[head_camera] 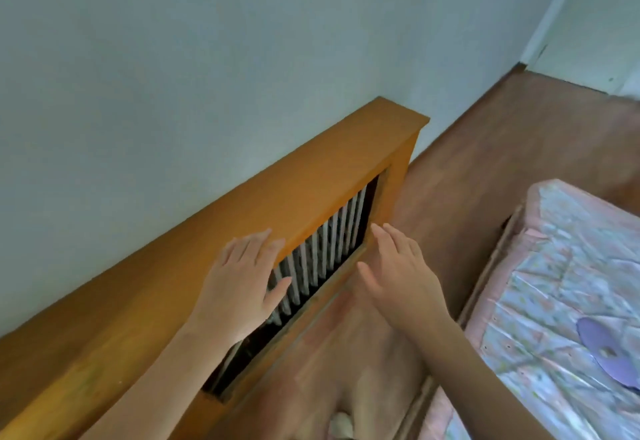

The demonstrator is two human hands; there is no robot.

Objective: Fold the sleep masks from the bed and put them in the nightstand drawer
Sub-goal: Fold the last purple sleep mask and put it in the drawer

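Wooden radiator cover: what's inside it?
Behind the wooden cover's front opening, pale vertical radiator ribs show against darkness. The left hand hides some ribs; anything deeper is too dark to tell.

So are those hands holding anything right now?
No. Both hands are empty, fingers spread: the left hand in front of the wooden radiator cover, the right hand in the air beside it. A purple mask lies untouched on the bed.

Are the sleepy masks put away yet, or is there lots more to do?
Nothing looks done yet. One purple mask lies unfolded on the bed. Both the left hand and right hand are empty, open over a wooden radiator cover. Folding and stowing remain; no drawer is in view.
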